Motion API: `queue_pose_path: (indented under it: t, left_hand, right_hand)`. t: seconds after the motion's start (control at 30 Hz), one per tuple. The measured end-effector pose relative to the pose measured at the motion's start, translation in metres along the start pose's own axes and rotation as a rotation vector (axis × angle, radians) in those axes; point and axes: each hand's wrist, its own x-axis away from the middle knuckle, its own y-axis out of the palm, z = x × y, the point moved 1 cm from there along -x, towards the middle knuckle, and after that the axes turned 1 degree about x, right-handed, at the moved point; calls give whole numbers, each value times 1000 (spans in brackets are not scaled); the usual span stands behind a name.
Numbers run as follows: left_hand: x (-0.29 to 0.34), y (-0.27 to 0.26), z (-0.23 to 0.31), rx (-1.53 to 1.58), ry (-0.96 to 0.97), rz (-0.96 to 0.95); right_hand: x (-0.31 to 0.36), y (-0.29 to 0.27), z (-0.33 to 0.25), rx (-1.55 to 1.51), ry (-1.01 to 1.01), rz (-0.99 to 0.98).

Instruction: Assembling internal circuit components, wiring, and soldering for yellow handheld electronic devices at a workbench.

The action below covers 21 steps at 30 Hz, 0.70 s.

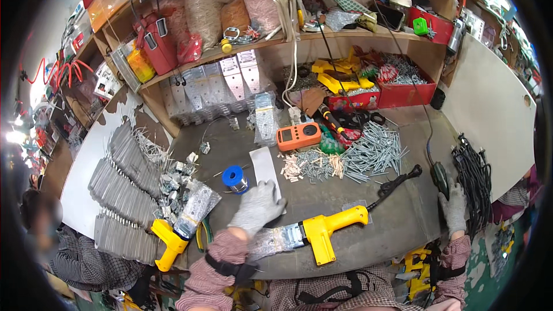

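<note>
My left hand (257, 208), in a grey glove, lies over the lower end of a white paper strip (264, 167), fingers spread and pressing down. Beside it stands a blue-rimmed spool of wire (235, 179). Under my left wrist a clear plastic-wrapped part (277, 241) adjoins a yellow pistol-shaped tool (322, 236) with a black cord. At the table's right edge my right hand (454, 210), gloved too, closes around the lower end of a dark hand tool (439, 177) hanging on a cord. The tool's tip is hidden by the hand.
Screws (374, 150) are heaped near an orange meter (298, 136). Clear plastic pieces (124, 196) and another yellow housing (170, 246) lie left. Black cables (472, 175) hang right. Red boxes (406, 89) stand behind, under a loaded shelf (242, 49). A person (92, 259) sits at left.
</note>
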Motion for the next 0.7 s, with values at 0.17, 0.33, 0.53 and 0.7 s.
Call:
queue_pose_path:
  t: [0.17, 0.33, 0.53, 0.7]
  left_hand:
    - [35, 12, -41, -107, 387, 175]
    - [25, 16, -56, 720, 41, 213]
    - [77, 24, -45, 1226, 168, 235]
    - [68, -44, -24, 1577, 0, 270]
  right_hand:
    - [3, -42, -116, -263, -418, 194]
    - [31, -39, -295, -1071, -834, -782]
    - [52, -29, -386, -2015, -279, -1147]
    - [81, -49, -392, -1519, -725, -724]
